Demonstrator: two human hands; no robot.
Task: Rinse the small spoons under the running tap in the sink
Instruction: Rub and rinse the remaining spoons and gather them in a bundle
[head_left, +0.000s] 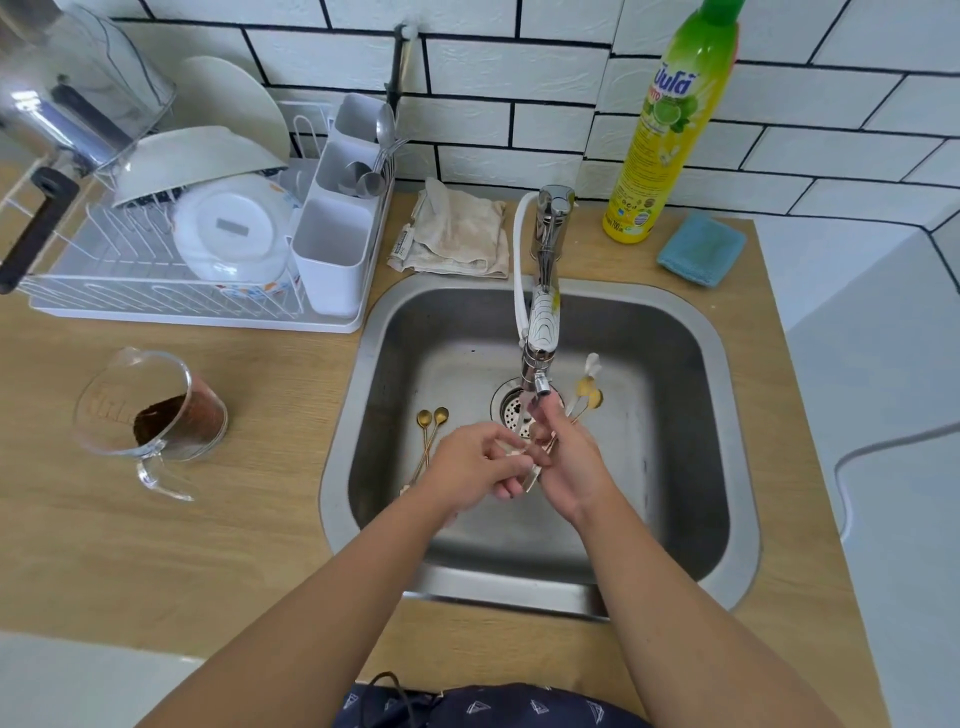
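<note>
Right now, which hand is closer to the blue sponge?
Right. The right hand is under the tap, nearer the blue sponge; the left hand is farther left.

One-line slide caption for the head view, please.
Both hands, left hand and right hand, hold small spoons under the tap in the sink.

The fingers (511, 457) hide the spoon handles (535, 470); the pot (47, 104) is cut off.
</note>
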